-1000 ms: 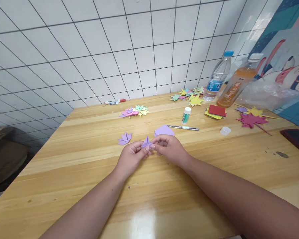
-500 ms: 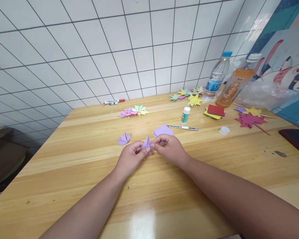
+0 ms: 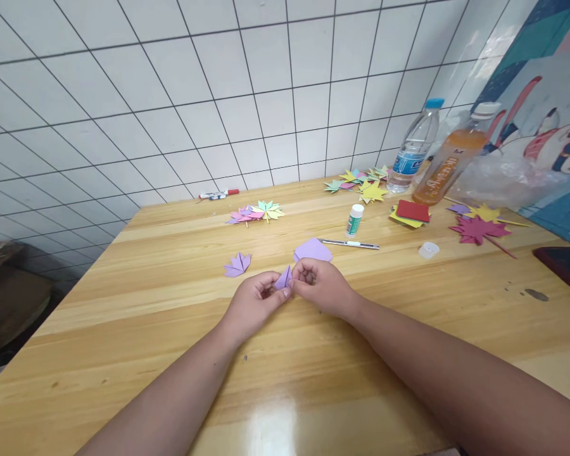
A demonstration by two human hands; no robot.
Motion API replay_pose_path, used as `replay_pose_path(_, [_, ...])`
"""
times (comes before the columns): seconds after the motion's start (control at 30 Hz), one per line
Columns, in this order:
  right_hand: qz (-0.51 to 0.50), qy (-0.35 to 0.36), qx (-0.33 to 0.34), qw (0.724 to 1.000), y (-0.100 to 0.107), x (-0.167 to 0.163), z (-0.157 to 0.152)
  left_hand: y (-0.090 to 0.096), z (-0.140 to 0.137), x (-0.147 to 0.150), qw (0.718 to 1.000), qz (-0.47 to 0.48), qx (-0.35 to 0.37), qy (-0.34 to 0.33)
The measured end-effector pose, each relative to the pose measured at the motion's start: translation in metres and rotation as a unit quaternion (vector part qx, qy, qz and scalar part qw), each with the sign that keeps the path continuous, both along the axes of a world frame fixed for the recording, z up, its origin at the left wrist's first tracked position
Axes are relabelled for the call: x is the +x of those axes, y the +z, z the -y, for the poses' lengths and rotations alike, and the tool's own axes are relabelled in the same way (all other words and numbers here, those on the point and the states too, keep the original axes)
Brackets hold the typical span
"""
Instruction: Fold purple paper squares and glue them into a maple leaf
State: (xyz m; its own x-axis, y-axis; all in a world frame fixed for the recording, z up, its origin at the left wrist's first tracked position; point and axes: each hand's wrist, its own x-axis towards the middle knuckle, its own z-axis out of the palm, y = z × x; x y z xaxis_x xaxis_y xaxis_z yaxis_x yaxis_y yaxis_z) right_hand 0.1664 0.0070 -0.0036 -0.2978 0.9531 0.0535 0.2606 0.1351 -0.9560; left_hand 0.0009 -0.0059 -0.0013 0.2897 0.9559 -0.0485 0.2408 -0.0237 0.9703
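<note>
A small folded purple paper [image 3: 284,278] is held between my two hands, just above the table. My left hand [image 3: 255,300] pinches its lower left side, thumb in front. The fingers of my right hand [image 3: 323,284] are closed on its right edge. Just beyond my right hand lies purple paper [image 3: 313,249], its near edge partly covered by the fingers. Left of the hands rests a purple folded paper piece [image 3: 238,265] with pointed tips, touched by neither hand.
Behind the hands are a craft knife [image 3: 349,244], a glue stick [image 3: 354,220] and its likely cap [image 3: 428,250]. Paper leaves [image 3: 267,211] lie farther back. A water bottle [image 3: 411,152], an orange drink bottle [image 3: 451,158] and red paper [image 3: 412,211] stand or lie at right.
The folded purple paper has turned in my fingers, its tip now leaning right. Both hands have shifted slightly down and to the right.
</note>
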Motion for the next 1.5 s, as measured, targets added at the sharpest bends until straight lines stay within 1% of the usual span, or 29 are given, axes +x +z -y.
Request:
replay_pose_path(0.1, [-0.033,0.007,-0.011,0.999,-0.0008,0.0006,-0.0009,-0.0005,-0.0009,-0.0009,0.999,-0.007,0.006,-0.030])
replay_pose_path(0.2, [-0.076,0.011,-0.043,0.996,0.0010,0.0012,-0.0024,-0.0002,-0.0011,-0.0016,0.999,-0.028,0.017,-0.027])
replay_pose_path(0.27, [-0.086,0.012,-0.049,0.995,0.0027,0.0015,-0.0029,0.0001,-0.0007,-0.0017,0.999,-0.034,0.017,-0.031])
replay_pose_path(0.37, [-0.063,-0.010,-0.028,0.998,0.0038,0.0013,-0.0023,0.0003,0.0002,-0.0009,0.999,-0.029,0.008,-0.033])
replay_pose_path(0.43, [-0.046,-0.035,-0.006,0.998,0.0031,0.0004,-0.0015,0.0003,0.0003,-0.0002,0.999,-0.029,0.010,-0.027])
replay_pose_path(0.5, [-0.042,-0.046,0.011,0.998,0.0017,-0.0009,-0.0009,0.0004,0.0000,0.0003,0.999,-0.030,0.015,-0.024])
replay_pose_path(0.67, [-0.065,-0.010,-0.001,0.998,-0.0010,-0.0029,-0.0010,0.0007,-0.0016,-0.0006,1.000,-0.004,0.014,-0.017])
replay_pose_path(0.73, [-0.056,0.001,-0.001,0.998,-0.0016,-0.0027,-0.0012,0.0000,-0.0017,-0.0010,1.000,-0.004,0.015,-0.016])
replay_pose_path(0.87, [-0.018,-0.015,0.018,1.000,-0.0021,-0.0023,-0.0015,-0.0010,-0.0010,-0.0003,0.999,-0.020,0.023,-0.021])
replay_pose_path(0.97, [-0.008,-0.027,0.022,0.999,-0.0016,-0.0024,-0.0014,0.0004,-0.0004,0.0008,0.999,-0.027,0.020,-0.020])
replay_pose_path(1.13, [-0.023,-0.004,0.016,1.000,0.0004,-0.0018,0.0008,0.0030,0.0008,0.0015,0.999,-0.027,0.022,-0.026])
replay_pose_path(1.23, [-0.011,-0.005,0.041,0.999,0.0021,-0.0008,0.0020,0.0027,0.0013,0.0014,0.997,-0.055,0.028,-0.040])
replay_pose_path(1.33, [0.017,-0.023,0.054,0.998,0.0039,0.0003,0.0005,0.0025,0.0005,0.0005,0.999,-0.040,0.023,-0.023])
replay_pose_path(1.43, [0.013,-0.034,0.031,0.999,0.0045,0.0013,-0.0025,0.0031,-0.0019,-0.0013,1.000,0.017,-0.003,0.020])
replay_pose_path(1.5, [0.027,-0.029,0.032,0.999,0.0036,0.0018,-0.0036,0.0035,-0.0032,-0.0024,0.998,0.039,-0.020,0.042])
